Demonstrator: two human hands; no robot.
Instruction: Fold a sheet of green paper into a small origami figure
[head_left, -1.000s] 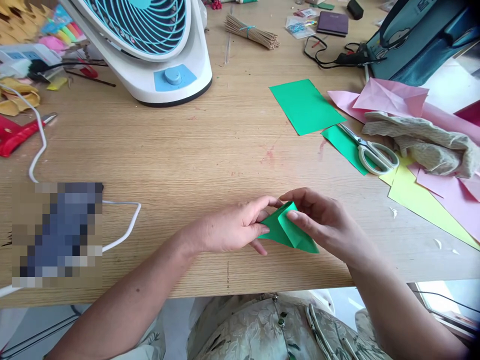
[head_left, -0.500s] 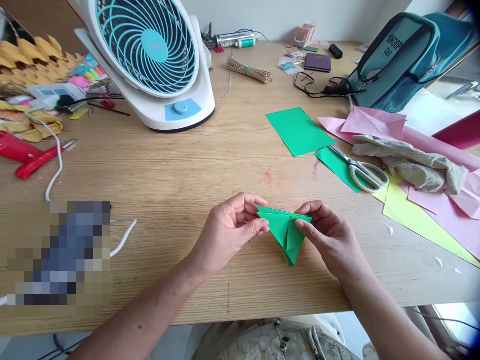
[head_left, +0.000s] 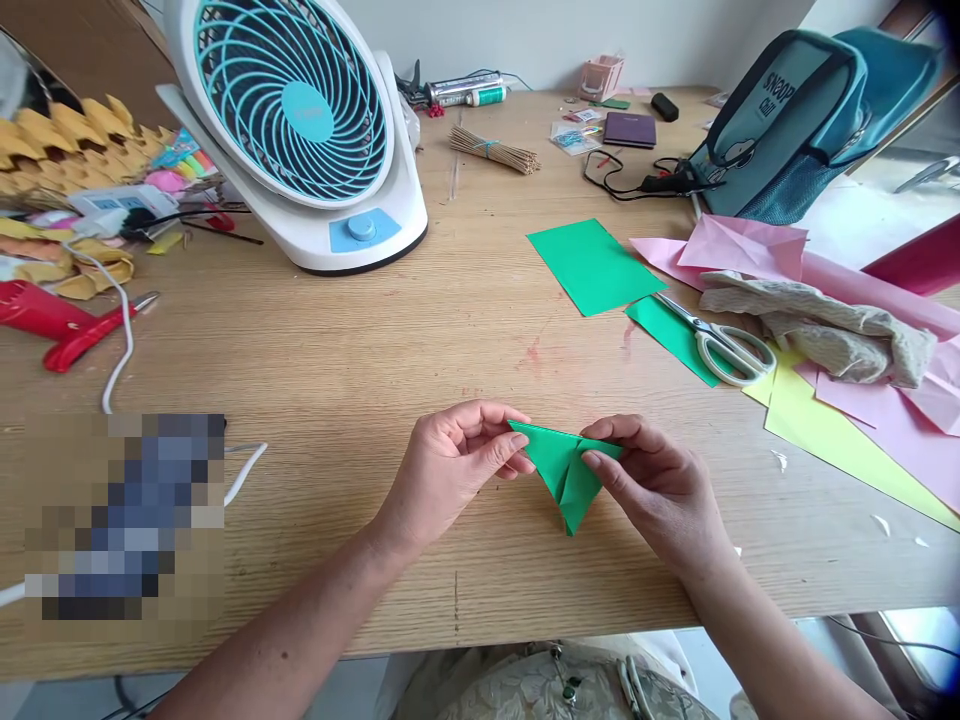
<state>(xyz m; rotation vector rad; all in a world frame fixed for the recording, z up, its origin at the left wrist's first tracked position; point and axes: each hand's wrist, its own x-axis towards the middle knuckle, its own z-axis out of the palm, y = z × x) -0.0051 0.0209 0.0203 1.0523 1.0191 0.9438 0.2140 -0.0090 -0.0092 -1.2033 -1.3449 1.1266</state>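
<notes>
A piece of green paper (head_left: 564, 470), folded into a triangle with its point toward me, is held up between both hands just above the table's front part. My left hand (head_left: 472, 450) pinches its upper left corner between thumb and fingers. At the upper right corner, my right hand (head_left: 645, 490) grips it, the thumb lying on the front near a crease. Farther back on the table lie a flat green sheet (head_left: 596, 265) and a smaller green piece (head_left: 675, 342), partly under white-handled scissors (head_left: 724, 345).
A white and blue fan (head_left: 360, 225) stands at the back left. Red-handled pliers or cutters (head_left: 90, 340) and a blurred-out device (head_left: 142, 520) lie left. Pink paper (head_left: 750, 245), yellow paper (head_left: 825, 440), a grey glove (head_left: 832, 320) and a teal backpack (head_left: 795, 130) occupy the right.
The upper edges of the folded green paper, apart before, now lie together as one edge. Both hands keep their hold, and the paper has shifted slightly left.
</notes>
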